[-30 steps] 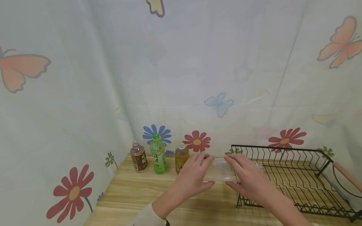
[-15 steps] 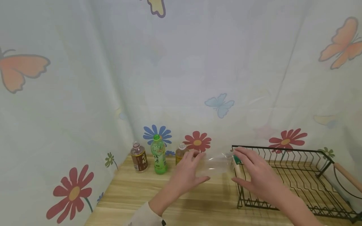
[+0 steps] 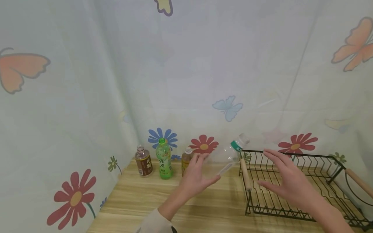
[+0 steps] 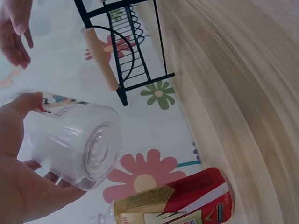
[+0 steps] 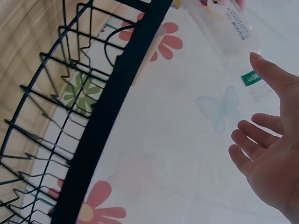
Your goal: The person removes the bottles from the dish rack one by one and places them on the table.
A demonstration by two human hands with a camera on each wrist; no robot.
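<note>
My left hand (image 3: 194, 176) grips a clear plastic bottle (image 3: 225, 158) round its lower part. The bottle is tilted, its neck with a green band (image 3: 236, 146) pointing up and to the right. In the left wrist view the round base of the bottle (image 4: 99, 149) faces the camera, with thumb and fingers on either side. My right hand (image 3: 291, 181) is held apart from the bottle over the black wire dish rack (image 3: 291, 174), thumb and fingers spread with nothing between them. The right wrist view shows those loosely bent fingers (image 5: 254, 140) in the air near the bottle's neck.
At the left back of the wooden table (image 3: 140, 204) stand a brown-labelled bottle (image 3: 144, 163) and a green bottle (image 3: 164, 160). A yellow-labelled bottle (image 3: 186, 160) is partly behind my left hand. The rack has wooden handles (image 3: 245, 174). A flowered curtain (image 3: 175, 81) hangs behind.
The bottle has gone from lying level between both hands to tilted, neck up, in my left hand. My right hand has let go and moved right over the rack.
</note>
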